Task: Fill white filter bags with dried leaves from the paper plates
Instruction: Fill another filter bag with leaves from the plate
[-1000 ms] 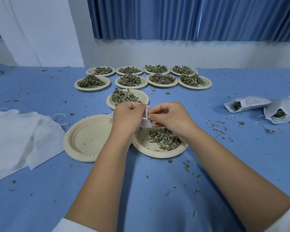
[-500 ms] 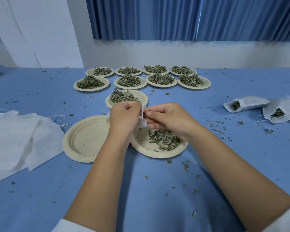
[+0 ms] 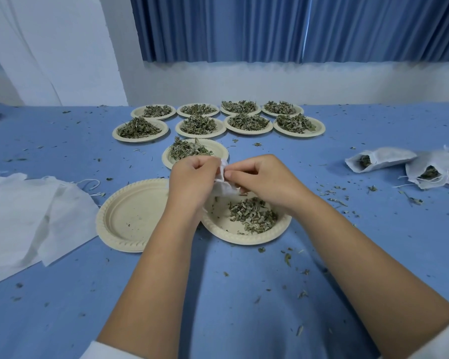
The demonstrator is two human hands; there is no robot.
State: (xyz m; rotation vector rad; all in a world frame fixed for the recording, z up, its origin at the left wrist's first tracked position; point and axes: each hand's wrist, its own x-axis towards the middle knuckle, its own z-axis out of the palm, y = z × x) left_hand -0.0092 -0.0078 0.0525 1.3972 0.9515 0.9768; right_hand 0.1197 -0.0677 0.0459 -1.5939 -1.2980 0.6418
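Both hands (image 3: 195, 177) pinching filter bag (image 3: 224, 186) above leaf plate (image 3: 246, 235)

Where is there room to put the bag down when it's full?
Bare blue table lies right of the near leaf plate, before the filled bags, with only crumbs. More lies behind the empty bags, left of the far plates. The middle is crowded.
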